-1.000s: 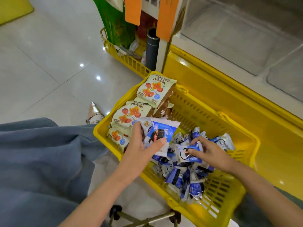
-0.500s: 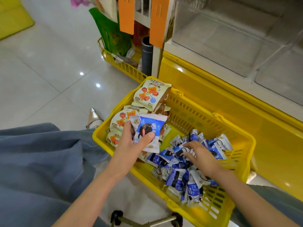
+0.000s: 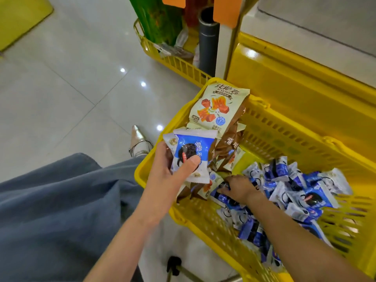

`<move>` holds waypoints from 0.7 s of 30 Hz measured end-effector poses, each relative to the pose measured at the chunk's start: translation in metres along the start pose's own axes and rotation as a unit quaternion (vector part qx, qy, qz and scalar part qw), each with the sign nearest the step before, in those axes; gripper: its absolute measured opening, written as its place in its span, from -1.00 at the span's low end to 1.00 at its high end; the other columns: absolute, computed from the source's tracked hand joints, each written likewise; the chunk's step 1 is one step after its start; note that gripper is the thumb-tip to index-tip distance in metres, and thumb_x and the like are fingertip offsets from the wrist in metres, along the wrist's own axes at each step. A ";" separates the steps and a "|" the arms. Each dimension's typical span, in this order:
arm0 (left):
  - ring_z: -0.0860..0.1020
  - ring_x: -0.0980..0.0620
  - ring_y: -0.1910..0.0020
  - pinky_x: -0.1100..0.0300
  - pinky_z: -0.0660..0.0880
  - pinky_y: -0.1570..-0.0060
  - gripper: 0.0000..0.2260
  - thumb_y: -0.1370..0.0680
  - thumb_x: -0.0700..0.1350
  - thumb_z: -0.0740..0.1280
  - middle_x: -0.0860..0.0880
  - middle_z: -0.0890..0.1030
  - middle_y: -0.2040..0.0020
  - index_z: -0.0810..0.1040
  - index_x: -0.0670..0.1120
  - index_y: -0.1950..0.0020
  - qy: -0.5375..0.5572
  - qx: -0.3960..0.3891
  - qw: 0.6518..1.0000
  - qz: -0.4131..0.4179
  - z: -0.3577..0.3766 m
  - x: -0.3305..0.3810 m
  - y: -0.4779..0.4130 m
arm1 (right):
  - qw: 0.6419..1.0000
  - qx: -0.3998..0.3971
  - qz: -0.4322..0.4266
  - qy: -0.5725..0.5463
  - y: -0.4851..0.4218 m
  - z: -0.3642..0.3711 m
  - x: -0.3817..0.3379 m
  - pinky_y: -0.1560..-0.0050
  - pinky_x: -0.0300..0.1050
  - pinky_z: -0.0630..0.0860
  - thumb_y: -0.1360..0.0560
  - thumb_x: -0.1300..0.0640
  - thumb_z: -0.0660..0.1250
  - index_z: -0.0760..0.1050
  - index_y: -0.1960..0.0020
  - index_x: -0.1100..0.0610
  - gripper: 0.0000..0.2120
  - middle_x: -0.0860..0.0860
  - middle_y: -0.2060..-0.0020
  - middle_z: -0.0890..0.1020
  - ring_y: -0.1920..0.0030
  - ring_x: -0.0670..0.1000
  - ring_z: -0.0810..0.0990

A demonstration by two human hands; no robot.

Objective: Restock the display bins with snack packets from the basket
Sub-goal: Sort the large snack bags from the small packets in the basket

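While both bare arms reach forward over a lap of grey-blue cloth [image 3: 50, 210], a black wheel [image 3: 173, 265] and a bit of metal frame show on the floor just below the basket [image 3: 305, 139]. Nearest me, the left hand [image 3: 164, 176] holds a blue-and-white packet [image 3: 193, 151] up over the basket's near left rim, thumb pressed across its front and fingers curled behind; a second white edge peeps out behind it. Just to the right and lower, the right hand [image 3: 238, 187] is down inside the basket, palm down at the left edge of the pile [image 3: 305, 190] of blue packets. Its fingertips touch a dark one, but I cannot tell whether they grip it. The pile covers the right half of the basket floor. Beyond the hands, brown packets [image 3: 230, 145] and beige packets [image 3: 217, 106] printed in orange stand against the basket's far left corner. A silver pointed shoe [image 3: 138, 141] rests on the pale tiles [image 3: 71, 78] left of the basket. Farther off, a second yellow basket [image 3: 177, 64] carries a green bag [image 3: 158, 21] and a grey tube [image 3: 207, 37]. On the right the yellow stand [image 3: 305, 78] rises right behind the basket, with the clear bins [image 3: 325, 21] above it and orange tags [image 3: 227, 11] hanging at the top.
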State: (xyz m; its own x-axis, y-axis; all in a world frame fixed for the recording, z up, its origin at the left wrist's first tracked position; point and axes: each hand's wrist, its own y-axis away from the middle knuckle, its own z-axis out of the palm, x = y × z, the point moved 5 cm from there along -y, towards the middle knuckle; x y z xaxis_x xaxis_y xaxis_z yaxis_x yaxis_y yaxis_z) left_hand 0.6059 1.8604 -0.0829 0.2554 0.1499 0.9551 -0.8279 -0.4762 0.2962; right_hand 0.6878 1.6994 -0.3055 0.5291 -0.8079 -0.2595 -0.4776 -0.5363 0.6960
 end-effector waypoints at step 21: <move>0.60 0.25 0.01 0.41 0.51 0.16 -0.59 -0.32 0.09 0.42 0.27 0.61 0.02 0.38 0.23 -0.11 -0.014 -0.069 0.998 0.005 0.038 -0.012 0.029 | 0.967 0.108 -0.028 -0.228 0.092 -0.075 0.033 0.13 -0.11 0.48 -0.57 -0.09 0.17 0.20 -0.37 0.12 -0.53 0.11 0.06 0.60 0.19 -0.17 0.58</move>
State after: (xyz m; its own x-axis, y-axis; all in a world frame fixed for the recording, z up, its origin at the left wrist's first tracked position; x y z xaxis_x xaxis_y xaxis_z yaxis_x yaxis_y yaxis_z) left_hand 0.5976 1.8123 -0.0859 0.2590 0.1198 0.9584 -0.8909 -0.3537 0.2850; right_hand 0.7139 1.6419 -0.1993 0.2169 -0.7735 -0.5956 -0.6182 -0.5810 0.5295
